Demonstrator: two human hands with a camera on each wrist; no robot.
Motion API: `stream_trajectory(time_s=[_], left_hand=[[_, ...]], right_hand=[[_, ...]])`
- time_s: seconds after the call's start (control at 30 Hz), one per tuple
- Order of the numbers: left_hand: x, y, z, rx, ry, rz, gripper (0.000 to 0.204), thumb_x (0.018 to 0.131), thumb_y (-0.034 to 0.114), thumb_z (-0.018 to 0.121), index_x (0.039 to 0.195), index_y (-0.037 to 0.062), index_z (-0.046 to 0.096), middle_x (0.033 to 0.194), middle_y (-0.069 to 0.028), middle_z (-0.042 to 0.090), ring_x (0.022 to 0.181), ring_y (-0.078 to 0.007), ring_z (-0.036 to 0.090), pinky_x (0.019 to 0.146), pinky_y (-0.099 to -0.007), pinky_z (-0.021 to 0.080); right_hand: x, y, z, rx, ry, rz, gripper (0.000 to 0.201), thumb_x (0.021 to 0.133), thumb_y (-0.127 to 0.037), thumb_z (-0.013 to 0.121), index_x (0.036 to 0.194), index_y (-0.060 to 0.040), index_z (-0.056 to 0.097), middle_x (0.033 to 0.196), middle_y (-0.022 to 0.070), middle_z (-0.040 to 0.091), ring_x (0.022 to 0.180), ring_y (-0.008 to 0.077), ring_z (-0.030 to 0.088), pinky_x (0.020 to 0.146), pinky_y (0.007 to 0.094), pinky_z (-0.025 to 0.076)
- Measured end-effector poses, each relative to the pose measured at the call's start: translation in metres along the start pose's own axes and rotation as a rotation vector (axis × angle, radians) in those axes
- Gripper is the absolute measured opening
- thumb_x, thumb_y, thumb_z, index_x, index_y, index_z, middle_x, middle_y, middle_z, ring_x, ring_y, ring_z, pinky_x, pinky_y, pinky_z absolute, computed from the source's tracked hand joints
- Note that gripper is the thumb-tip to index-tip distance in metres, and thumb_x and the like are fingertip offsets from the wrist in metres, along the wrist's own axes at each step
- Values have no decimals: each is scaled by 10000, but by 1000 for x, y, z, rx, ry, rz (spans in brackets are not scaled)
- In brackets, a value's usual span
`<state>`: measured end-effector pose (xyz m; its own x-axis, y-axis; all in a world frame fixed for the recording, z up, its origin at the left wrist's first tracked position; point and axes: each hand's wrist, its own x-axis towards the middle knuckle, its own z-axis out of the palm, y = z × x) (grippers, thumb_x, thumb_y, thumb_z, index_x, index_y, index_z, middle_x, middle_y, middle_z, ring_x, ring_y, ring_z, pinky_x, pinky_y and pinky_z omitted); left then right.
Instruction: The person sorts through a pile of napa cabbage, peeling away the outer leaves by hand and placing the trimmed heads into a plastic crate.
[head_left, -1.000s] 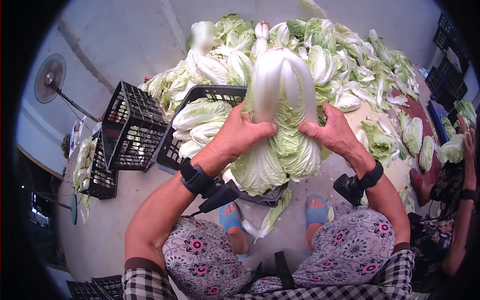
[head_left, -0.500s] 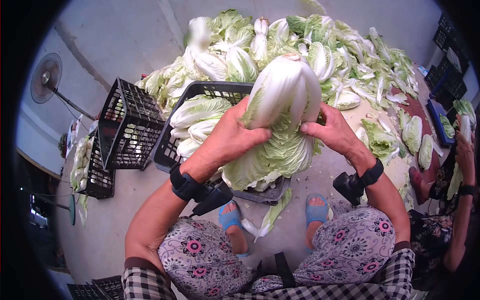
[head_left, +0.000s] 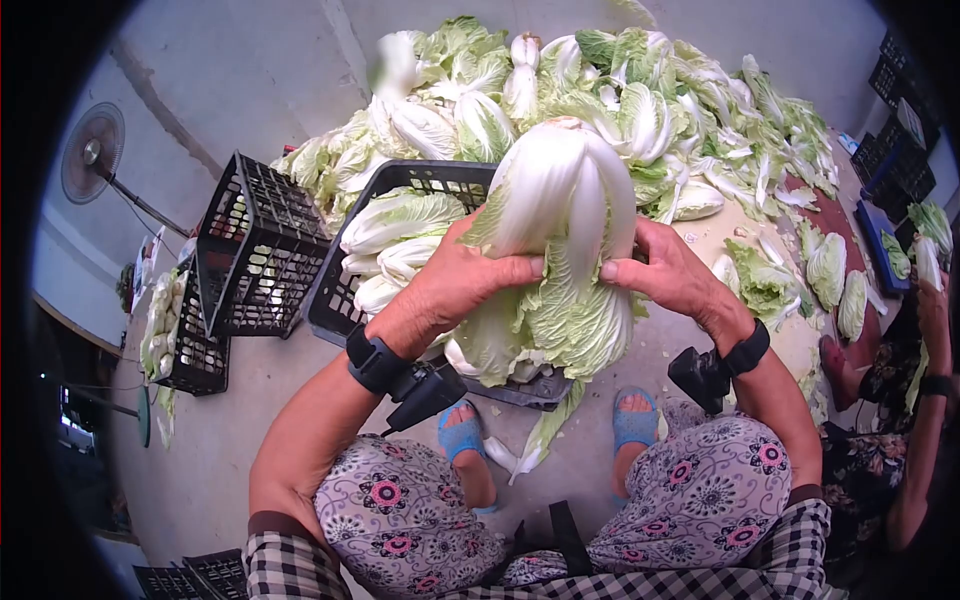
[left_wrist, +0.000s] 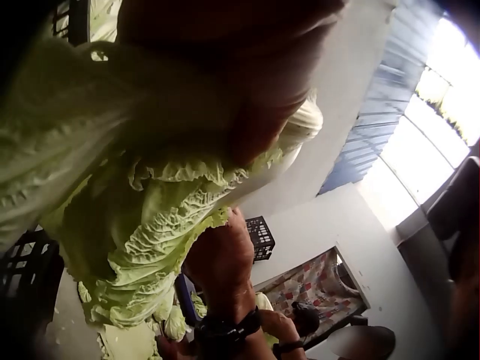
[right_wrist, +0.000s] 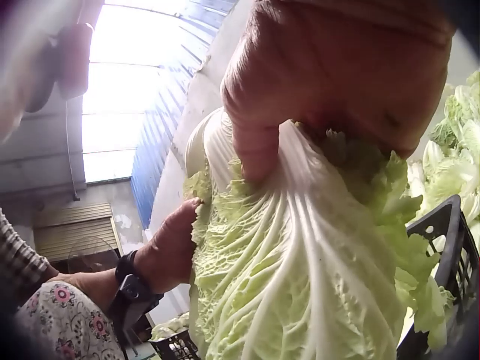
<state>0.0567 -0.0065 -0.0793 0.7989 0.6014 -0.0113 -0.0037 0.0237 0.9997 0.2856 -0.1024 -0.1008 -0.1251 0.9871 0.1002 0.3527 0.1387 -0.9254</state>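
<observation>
Both hands are clamped on one cabbage (head_left: 560, 240), held in the middle of the head view above a black crate (head_left: 345, 290). The left hand (head_left: 455, 285) grips its left flank with the thumb pressed across the leaves; the right hand (head_left: 670, 270) pinches the right flank, fingers curled into the outer leaves. The hands sit on opposite sides, close together at the cabbage's waist.

The cabbage looks like a dense, fairly heavy head, firm in the white ribs and soft and floppy in the leaf ends. The ribs would probably take a firm squeeze, while the frilled ends would likely tear or bruise. The safest hold seems to be where the hands are now, around the tight middle, or lower on the solid white base; loose outer leaves may peel away if pulled alone.

Its pale, glossy ribs run up to the top of the frame, and the crinkled yellow-green leaves splay downward and hang open towards the person's knees. From the right wrist, the ribs fan out from under the fingers (right_wrist: 255, 150).

More cabbages lie in the crate, and a large heap (head_left: 700, 120) fills the upper part of the frame. A second crate (head_left: 255, 250) stands tilted at the left, and a fan (head_left: 95, 155) at far left.
</observation>
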Motion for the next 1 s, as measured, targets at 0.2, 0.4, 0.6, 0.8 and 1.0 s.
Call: stream_trajectory(time_s=[0.2,0.4,0.6,0.8,1.0], left_hand=[[6,-1,2,-92,113,74,434,797,90,672,1196,-14,537,1092,-78,626,950,-145,601,845,-281,490],[8,-7,11,-10,96,44,471,795,131,692,1208,-15,518,1098,-81,616,963,-142,581,856,-294,477],[2,5,12,115,-53,-183,719,762,299,750,1329,6,418,1224,-90,548,1078,-172,536,925,-313,440],[7,-7,18,125,-150,-83,814,760,316,749,1386,10,327,1301,-109,487,1180,-180,470,990,-317,388],[8,4,27,38,27,-45,783,779,355,705,1366,-4,331,1252,-121,510,1154,-195,489,995,-339,380]], right_hand=[[6,8,6,26,153,-77,873,698,-543,731,1313,1,433,1262,171,525,1194,258,492,1020,358,366],[6,12,11,88,-5,-21,781,688,-410,760,1285,-1,464,1207,146,572,1119,232,541,989,344,399],[3,23,9,318,201,-39,495,751,-108,685,1206,4,525,1118,92,615,985,154,591,888,300,467],[-4,35,-3,560,194,-103,440,802,-89,653,1211,10,522,1121,91,611,991,150,592,879,296,480],[-11,20,3,601,64,5,490,816,-141,674,1241,21,491,1131,99,603,996,164,599,892,306,481]])
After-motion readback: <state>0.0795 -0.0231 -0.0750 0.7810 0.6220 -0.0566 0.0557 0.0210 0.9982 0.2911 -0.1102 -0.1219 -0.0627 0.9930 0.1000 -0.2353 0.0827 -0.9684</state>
